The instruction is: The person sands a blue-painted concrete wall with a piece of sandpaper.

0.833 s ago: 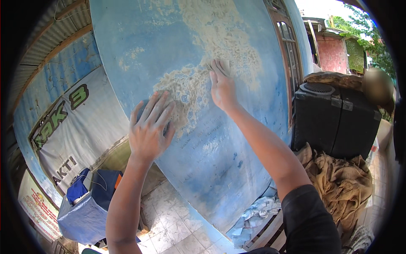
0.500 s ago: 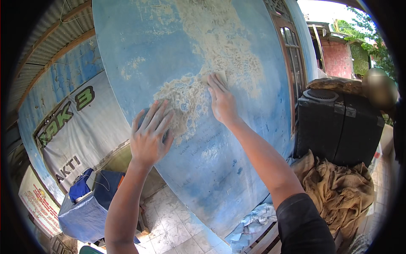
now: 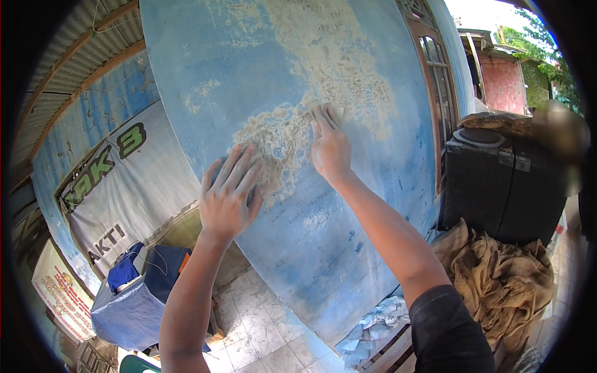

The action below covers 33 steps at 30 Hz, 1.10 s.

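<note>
From here, the sheet [image 3: 339,114], gripped by the right hand [image 3: 331,149] on the wall [image 3: 298,248] (the left hand [image 3: 224,202] lies spread flat), could slip if the rough patch [image 3: 283,127] snags it.

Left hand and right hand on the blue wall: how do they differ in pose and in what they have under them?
The left hand has its fingers spread; the right hand keeps its fingers closer together.
The right hand has a small pale sheet under its fingers; none shows under the left hand.
The right hand sits higher than the left.
Both are against the blue wall, fingers pointing up.
</note>
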### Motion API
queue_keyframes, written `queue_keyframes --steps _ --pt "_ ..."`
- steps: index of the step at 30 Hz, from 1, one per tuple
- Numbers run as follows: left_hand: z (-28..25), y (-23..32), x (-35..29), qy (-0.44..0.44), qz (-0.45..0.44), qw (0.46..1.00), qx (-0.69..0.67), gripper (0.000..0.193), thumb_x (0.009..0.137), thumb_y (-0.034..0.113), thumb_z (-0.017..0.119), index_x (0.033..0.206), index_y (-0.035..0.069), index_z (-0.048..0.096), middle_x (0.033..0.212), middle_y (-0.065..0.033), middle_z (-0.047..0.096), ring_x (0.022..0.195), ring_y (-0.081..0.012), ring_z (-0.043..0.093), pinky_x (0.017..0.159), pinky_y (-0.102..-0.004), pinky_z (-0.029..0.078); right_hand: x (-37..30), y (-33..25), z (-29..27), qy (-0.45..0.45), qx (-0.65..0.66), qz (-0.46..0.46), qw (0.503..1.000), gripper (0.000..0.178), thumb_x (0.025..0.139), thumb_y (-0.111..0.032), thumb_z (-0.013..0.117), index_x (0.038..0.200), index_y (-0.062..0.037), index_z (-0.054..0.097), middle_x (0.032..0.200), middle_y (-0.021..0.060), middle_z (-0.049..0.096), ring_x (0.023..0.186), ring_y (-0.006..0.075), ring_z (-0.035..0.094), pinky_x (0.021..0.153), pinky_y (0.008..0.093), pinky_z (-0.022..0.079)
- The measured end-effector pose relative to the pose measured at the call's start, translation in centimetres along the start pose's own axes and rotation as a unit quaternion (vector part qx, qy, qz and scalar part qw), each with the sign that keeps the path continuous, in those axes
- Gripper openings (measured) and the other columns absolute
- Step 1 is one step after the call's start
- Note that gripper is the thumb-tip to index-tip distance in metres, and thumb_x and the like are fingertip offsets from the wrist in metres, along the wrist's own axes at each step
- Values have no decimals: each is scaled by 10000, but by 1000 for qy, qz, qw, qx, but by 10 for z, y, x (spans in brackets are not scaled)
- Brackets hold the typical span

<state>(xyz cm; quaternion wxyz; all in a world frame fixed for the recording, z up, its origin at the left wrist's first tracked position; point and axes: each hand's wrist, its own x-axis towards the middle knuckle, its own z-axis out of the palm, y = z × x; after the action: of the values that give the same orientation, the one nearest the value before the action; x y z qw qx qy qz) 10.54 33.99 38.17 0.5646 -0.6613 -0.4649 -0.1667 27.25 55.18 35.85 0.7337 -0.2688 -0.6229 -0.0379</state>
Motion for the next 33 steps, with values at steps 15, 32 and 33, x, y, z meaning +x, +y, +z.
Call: queue_keyframes --steps 15,32,33 --pt "-3 -3 -4 18 -4 1000 -18 531 853 162 733 1383 162 691 1592 -49 589 1500 -244 520 1201 -484 415 -14 -17 5 3 -53 -138 989 387 1089 -170 612 1443 -17 649 1497 159 651 1466 334 549 1213 438 469" --pt "4 -7 -8 47 -3 998 -37 468 850 160 739 1317 146 717 1553 -31 622 1493 -220 525 1195 -458 420 -15 5 -3 4 24 -164 986 338 1066 -114 645 1382 -5 687 1435 220 671 1432 360 571 1185 444 512" --pt "3 -6 -7 49 -2 998 -40 464 848 157 738 1311 146 720 1551 -31 624 1491 -220 527 1194 -458 420 -4 12 -4 27 20 -101 994 346 1059 -111 654 1388 -9 685 1438 212 670 1436 359 565 1188 441 512"
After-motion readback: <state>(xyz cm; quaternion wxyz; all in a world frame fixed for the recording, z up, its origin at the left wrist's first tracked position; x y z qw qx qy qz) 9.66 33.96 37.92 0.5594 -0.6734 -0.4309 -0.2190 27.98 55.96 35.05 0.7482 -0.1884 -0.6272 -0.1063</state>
